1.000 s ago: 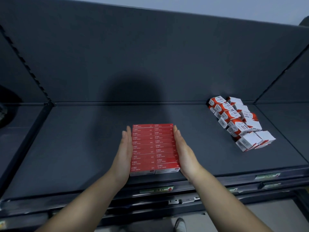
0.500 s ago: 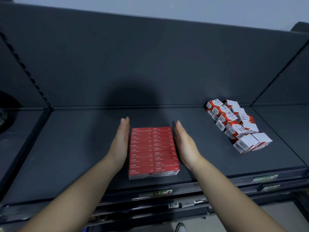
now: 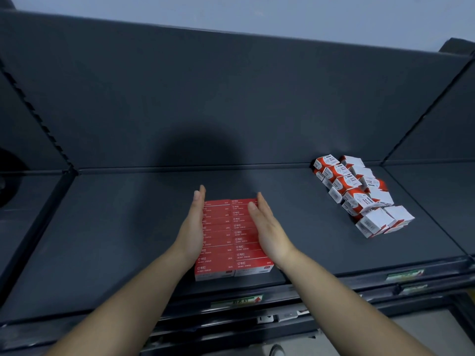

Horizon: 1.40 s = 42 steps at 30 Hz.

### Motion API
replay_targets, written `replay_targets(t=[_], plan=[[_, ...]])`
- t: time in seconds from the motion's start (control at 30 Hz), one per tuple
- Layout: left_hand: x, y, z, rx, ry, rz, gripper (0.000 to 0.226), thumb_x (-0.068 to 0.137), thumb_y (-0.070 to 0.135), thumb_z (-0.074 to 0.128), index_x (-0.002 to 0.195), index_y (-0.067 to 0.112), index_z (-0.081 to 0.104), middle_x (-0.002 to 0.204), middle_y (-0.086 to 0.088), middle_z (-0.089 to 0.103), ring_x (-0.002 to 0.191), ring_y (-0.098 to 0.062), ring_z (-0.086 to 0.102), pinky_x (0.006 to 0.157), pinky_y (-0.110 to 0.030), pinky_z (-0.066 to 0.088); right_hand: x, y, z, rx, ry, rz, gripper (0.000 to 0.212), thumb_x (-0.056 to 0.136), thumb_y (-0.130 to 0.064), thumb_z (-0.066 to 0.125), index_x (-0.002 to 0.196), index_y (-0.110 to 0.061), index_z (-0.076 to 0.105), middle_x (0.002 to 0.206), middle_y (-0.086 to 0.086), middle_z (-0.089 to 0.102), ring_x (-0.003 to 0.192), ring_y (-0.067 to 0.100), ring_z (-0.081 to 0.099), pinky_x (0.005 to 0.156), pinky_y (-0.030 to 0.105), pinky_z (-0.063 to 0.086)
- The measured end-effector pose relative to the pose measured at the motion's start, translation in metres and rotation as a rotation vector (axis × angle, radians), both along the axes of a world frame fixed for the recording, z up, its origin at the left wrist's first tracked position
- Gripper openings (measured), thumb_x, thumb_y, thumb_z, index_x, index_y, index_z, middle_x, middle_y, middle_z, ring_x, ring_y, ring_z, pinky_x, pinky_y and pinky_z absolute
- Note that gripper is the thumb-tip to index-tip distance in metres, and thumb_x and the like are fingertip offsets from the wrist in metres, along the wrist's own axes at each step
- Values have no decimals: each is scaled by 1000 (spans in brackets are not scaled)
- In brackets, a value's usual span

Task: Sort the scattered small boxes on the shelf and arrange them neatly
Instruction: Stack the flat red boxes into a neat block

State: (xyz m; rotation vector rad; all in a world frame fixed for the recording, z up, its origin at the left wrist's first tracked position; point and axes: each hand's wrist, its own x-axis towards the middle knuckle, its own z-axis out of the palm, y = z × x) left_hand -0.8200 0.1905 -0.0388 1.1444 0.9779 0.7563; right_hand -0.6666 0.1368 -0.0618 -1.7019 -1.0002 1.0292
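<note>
Left grip [image 3: 192, 227] and right grip [image 3: 268, 233], fingers straight and clasping nothing, are flanking the red box block [image 3: 231, 242]; white-red boxes [image 3: 359, 194] are lying well right of the right grip.

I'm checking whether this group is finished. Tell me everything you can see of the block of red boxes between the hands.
The block of red boxes is a tidy rectangle of flat, cardboard-looking packs with white print, set in two columns side by side. It lies flat on the dark shelf near the front edge. The left hand and right hand flank its long sides with straight fingers, apparently pressing against them.
</note>
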Motion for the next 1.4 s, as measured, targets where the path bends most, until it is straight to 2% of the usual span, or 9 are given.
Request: replay_targets(t=[0.2,0.47,0.53,0.57,0.63,0.73,0.9,1.07,1.4], plan=[[1,0,0,-10,-3,8,57,101,54,13,155,35,16,65,41,59,66,23,59,53,-2,44,-1,-1,3,-5,-24,4,68,103,-48,36,159,-22,9,164,-14,9,149,-1,6,111,14,4],[0,0,1,18,67,-23,51,101,55,14,150,41,20,62,38,62,64,18,62,51,-5,46,-1,-1,3,-22,-2,7,69,101,-53,38,159,-27,11,163,-15,13,149,2,12,112,17,8],[-1,3,3,81,163,-63,44,98,59,16,139,48,29,82,32,69,79,17,64,66,-3,48,1,-1,5,-30,38,1,70,99,-56,39,159,-29,13,162,-13,18,149,5,17,121,25,9],[-4,6,3,86,189,-67,49,95,63,19,140,47,30,114,24,68,104,14,59,87,-5,44,4,-1,6,-41,55,1,71,98,-57,40,158,-29,14,163,-12,19,149,6,20,124,31,11],[-8,14,5,242,368,-119,69,93,63,30,154,32,17,162,12,17,145,3,15,115,-19,11,9,2,12,-52,0,27,73,99,-56,42,159,-26,13,164,-9,17,149,6,18,125,33,11],[-5,25,0,576,726,-244,70,101,40,40,157,20,5,164,7,-9,149,-9,-12,121,-32,-5,7,8,23,-43,-423,159,69,105,-37,42,159,-15,7,166,-6,5,151,5,2,118,17,0],[12,18,-7,774,941,-393,62,100,33,21,157,19,3,165,2,-8,150,-12,-11,121,-33,-9,-13,14,15,-110,-1004,392,61,105,-25,25,158,-10,-3,166,4,-10,152,17,-13,123,37,-9],[12,17,-23,844,1029,-396,91,72,52,-16,157,22,0,164,7,-6,149,-8,-12,120,-32,-13,-15,13,5,-138,-982,392,58,107,-31,19,159,-14,-1,167,-1,-8,152,13,-13,123,35,-9],[13,14,-25,856,1018,-385,90,74,57,-16,156,24,-1,164,8,-7,149,-6,-13,120,-31,-14,-18,13,5,-189,-1051,428,60,103,-36,8,157,-15,-9,166,1,-14,151,15,-18,123,38,-11]])
